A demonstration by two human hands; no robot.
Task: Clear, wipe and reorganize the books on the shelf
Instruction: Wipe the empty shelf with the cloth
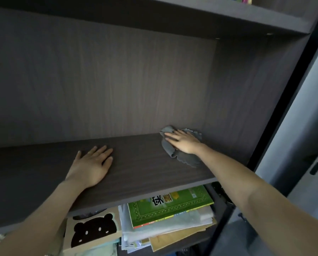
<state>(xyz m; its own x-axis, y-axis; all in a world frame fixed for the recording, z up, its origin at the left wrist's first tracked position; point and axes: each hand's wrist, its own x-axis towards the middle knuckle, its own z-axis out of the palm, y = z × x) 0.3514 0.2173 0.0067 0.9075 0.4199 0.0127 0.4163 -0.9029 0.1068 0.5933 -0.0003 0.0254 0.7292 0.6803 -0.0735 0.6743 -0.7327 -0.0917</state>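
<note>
Now in the wiping step: right hand (185, 143) pressed flat on the grey cloth (182, 156) at the shelf's (145, 163) 3 o'clock end, left hand (91, 163) open, bracing empty; next, I judge, sweep toward 9 o'clock; books (170, 206) stacked below.

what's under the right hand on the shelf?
A crumpled grey cloth, pressed flat against the shelf board near the right back corner by the right hand. The patch of board beneath the cloth is covered, so its condition cannot be seen.
</note>
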